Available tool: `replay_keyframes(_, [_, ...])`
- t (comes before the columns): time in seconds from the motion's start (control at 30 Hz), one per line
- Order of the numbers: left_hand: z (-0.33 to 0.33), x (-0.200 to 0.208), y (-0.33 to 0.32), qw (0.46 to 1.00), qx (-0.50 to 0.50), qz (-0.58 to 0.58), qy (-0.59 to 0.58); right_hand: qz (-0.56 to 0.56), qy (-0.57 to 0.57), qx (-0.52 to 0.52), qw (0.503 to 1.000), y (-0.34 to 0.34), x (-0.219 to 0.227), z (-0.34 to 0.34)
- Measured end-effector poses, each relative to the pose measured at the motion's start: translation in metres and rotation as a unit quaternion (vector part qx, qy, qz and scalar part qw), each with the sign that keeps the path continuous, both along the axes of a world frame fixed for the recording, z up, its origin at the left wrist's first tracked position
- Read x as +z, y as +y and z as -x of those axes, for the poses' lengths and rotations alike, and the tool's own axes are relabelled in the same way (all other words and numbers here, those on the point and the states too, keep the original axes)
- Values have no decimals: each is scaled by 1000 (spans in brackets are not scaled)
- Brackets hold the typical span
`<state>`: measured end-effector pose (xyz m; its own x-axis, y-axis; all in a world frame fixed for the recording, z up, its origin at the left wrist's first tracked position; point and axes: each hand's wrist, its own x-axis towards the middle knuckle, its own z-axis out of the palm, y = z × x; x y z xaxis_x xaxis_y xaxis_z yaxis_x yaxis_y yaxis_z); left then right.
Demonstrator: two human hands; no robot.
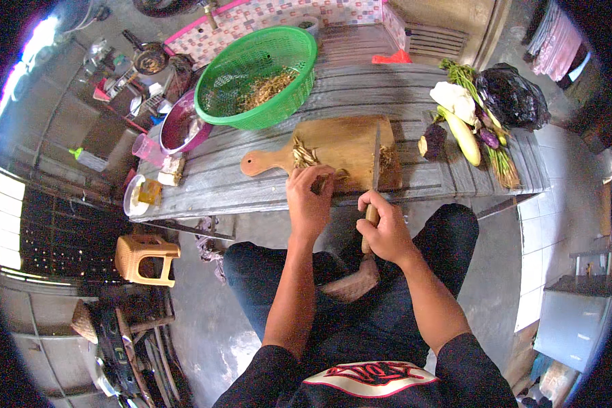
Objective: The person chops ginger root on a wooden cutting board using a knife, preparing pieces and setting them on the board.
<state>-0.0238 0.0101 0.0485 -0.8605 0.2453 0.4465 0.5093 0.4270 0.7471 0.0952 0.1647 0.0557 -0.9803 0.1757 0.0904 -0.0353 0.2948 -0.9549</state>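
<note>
Your fingertips were the thing most at risk. Your left hand (310, 204) lay on the near edge of the board (340, 155), fingers curled down onto a small bunch of stalks (330, 178), and the knife (375, 163) stood just beside it, blade running away from you across the wood. If the bunch had rolled or a fingertip had crept out from under the knuckles, the edge could have caught it. The board also sat near the table (251, 183) edge on your side, so a hard push could have slid it toward your lap. The cut pieces (303, 154) piled near the board's handle and a smaller heap (386, 158) past the blade left little bare wood, and bits could have spilled over the slats.

Your right hand (386, 228) was closed tight round the knife's wooden handle, thumb on top, hanging just off the table edge. Your left hand was half closed, pressing the stalks down rather than pinching them; I could not tell how many it pinned.

The green basket (257, 76), holding more of the stalks, sat behind the board and apart from it. A metal bowl (183, 122) stood to its left, touching or nearly touching it. Vegetables (464, 119) and a dark bag (511, 95) lay well to your right.
</note>
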Motion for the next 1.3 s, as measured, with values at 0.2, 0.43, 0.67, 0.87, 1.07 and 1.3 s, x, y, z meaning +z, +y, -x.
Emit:
replay_keyframes(0.2, [-7,-2,-7,1000,5,0,17,-14,34,11,999,1,-4,1])
replay_keyframes(0.43, [-3,0,-23,997,1,54,49,-1,14,69,997,-7,-3,1])
replay_keyframes(0.67, [-9,-3,-10,990,58,109,71,26,-35,76,996,-8,-6,1])
replay_keyframes(0.87, [-11,-6,-5,989,70,110,63,87,2,91,992,-13,-10,3])
replay_keyframes(1.07, [-10,-10,-12,994,37,85,62,81,-19,87,993,-12,-9,3])
replay_keyframes(1.3, [-9,-7,-15,996,31,59,61,73,-28,94,993,-12,-10,2])
